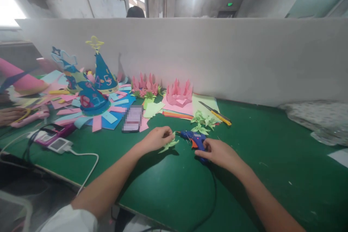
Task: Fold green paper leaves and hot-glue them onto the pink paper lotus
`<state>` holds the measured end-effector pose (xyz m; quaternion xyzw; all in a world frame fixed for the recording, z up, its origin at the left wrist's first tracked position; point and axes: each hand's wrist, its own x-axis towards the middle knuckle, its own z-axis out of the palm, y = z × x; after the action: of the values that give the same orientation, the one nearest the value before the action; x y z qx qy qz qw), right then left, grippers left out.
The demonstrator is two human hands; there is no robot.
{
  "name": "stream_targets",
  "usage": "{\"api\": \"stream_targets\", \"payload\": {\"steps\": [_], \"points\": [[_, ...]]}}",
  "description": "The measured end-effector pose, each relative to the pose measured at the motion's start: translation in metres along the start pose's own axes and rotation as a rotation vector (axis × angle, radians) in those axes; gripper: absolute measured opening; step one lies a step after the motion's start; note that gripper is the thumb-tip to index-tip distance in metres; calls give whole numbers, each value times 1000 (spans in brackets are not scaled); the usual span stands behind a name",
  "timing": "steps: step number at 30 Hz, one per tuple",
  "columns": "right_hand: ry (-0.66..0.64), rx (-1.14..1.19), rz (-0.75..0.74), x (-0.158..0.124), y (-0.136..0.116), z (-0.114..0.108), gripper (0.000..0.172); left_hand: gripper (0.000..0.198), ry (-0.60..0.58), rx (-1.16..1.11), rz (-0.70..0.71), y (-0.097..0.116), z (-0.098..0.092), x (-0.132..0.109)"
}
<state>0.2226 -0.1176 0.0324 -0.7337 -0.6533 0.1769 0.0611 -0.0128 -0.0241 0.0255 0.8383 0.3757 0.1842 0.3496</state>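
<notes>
Around the handle of a blue hot glue gun [198, 141] with an orange trigger, the fingers of my right hand [217, 151] are closed. The gun's nozzle points left, toward my left hand [160, 137]. Between thumb and fingers, that hand pinches a light green paper leaf piece [169, 145], just beside the nozzle tip. Whether nozzle and paper touch, I cannot tell. Beyond the gun lie several similar green paper leaves [202, 120]. Farther back, a pink paper lotus [179, 92] stands on stacked coloured paper, next to another pink lotus [145, 85] with green leaves.
A yellow utility knife [217, 114] lies behind the leaves. Left are a phone [132, 119], blue party hats [104, 74], paper strips and a power strip [58, 137] with cables. Another person's hand [12, 116] is at far left. A white partition [244, 58] borders the green table [272, 159].
</notes>
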Motion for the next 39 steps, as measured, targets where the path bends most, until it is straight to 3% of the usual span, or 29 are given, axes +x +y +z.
{"api": "stream_targets", "payload": {"steps": [4, 6, 10, 13, 17, 22, 28, 39], "points": [[197, -66, 67, -5, -14, -5, 39, 28, 46, -274, 86, 7, 3, 0], [271, 43, 9, -7, -23, -7, 35, 31, 86, -375, 84, 8, 6, 1], [225, 552, -225, -9, -39, 6, 28, 36, 79, -592, 20, 9, 14, 3], [186, 844, -277, -7, -46, 23, 33, 37, 62, -716, -33, 12, 19, 4], [263, 997, -276, -2, -49, 37, 33, 35, 3, -774, -62, 16, 20, 2], [356, 1106, -254, 1, -45, 34, 26, 32, -83, -832, 9, 19, 14, -2], [399, 983, -252, -2, -47, 26, 22, 35, -140, -836, 125, 26, 12, -7], [409, 707, -326, -6, -48, 31, 19, 23, 21, -721, 214, 18, 25, -3]]}}
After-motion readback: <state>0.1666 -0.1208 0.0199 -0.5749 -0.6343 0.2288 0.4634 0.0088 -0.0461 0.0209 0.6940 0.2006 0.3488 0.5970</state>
